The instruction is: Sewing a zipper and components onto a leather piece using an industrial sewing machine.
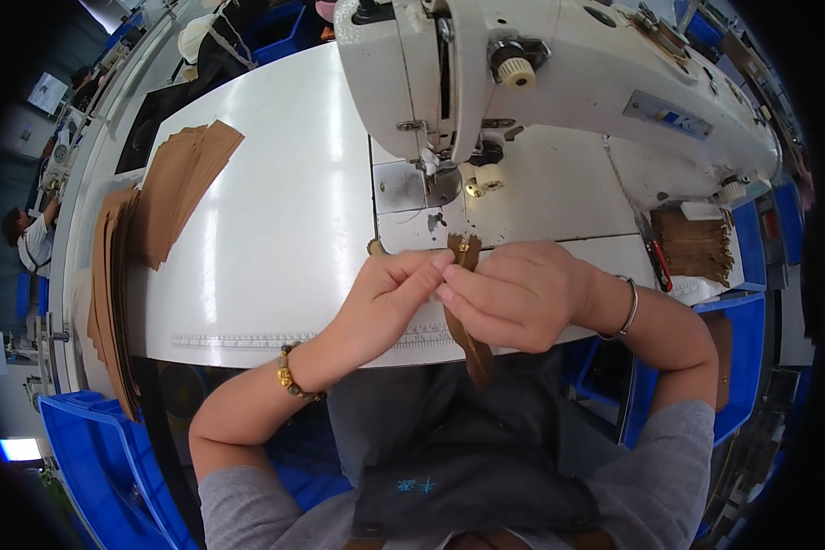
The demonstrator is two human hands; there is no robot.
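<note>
Pinching one brown zipper between them, the left hand and right hand are just in front of one sewing machine, whose bulk blocks the far side. Two stacks of brown cloth are at left, one reaching past the edge of the white table; one pair of red snips and one bundle of brown strips lie at right. Bare tabletop spreads between stacks and machine. The zipper's lower end extends past the near edge.

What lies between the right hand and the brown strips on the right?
In the head view, a stretch of white tabletop, then a red-handled tool, lie between the right hand and the brown strips.
</note>
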